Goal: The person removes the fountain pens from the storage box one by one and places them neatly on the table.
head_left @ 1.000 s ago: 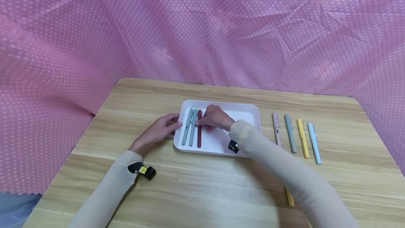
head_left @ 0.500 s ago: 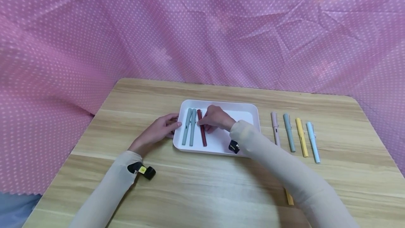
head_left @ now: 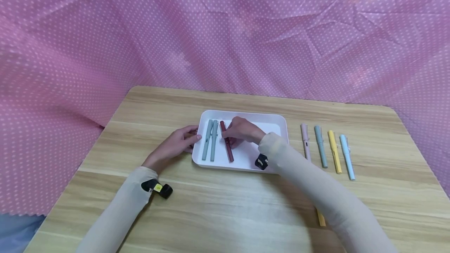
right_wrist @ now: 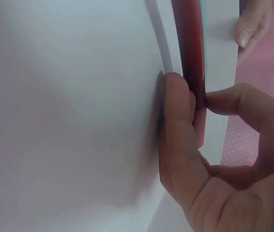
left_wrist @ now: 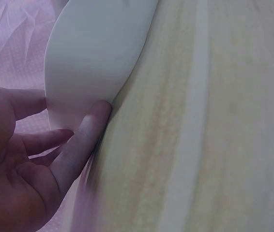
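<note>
Pinching a slim dark-red cylindrical pen (head_left: 229, 151), right hand (head_left: 242, 129) inside a shallow white rectangular tray (head_left: 245, 157), left hand (head_left: 173, 144) gripping the tray at one side.

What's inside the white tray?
Two grey-green pens and a dark red pen pinched by the right hand. Whatever the hand and sleeve cover on the tray floor can't be seen.

Wood-grain desk (head_left: 211, 214) stretching right across the lower frame, white tray (head_left: 244, 159) near centre, and over at right a mauve pen (head_left: 304, 132), grey-green pen (head_left: 321, 147), yellow pen (head_left: 335, 152), light-blue pen (head_left: 347, 157), with a part-hidden yellow stick (head_left: 320, 218) below!
</note>
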`<state>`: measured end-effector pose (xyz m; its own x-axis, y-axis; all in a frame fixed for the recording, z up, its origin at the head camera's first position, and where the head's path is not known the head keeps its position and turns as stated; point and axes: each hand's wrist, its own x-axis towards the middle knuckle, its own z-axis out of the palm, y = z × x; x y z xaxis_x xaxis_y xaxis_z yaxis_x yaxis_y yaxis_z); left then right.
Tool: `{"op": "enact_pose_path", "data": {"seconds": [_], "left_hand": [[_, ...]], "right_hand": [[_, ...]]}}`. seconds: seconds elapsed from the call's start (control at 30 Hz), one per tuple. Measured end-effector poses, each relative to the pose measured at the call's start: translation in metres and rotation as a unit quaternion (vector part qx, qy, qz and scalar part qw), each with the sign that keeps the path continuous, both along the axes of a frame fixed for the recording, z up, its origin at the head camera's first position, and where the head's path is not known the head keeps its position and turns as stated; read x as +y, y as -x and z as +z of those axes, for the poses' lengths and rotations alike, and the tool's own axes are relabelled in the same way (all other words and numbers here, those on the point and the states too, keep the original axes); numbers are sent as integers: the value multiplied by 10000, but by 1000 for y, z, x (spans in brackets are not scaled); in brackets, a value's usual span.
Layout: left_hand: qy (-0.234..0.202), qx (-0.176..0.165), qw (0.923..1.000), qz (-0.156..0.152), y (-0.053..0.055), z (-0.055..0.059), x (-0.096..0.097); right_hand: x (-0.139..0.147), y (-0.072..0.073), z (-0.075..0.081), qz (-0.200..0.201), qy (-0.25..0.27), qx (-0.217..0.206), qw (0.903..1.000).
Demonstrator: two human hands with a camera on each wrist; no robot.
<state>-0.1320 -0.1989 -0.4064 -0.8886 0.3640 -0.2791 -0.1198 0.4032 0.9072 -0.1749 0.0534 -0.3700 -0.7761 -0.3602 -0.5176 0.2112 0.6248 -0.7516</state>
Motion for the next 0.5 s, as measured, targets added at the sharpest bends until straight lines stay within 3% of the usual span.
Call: {"op": "enact_pose_path", "data": {"seconds": [0.5], "left_hand": [[33,24,10000,56,-1,0,1]], "right_hand": [[20,-1,20,89,838,-367,9958]]}}
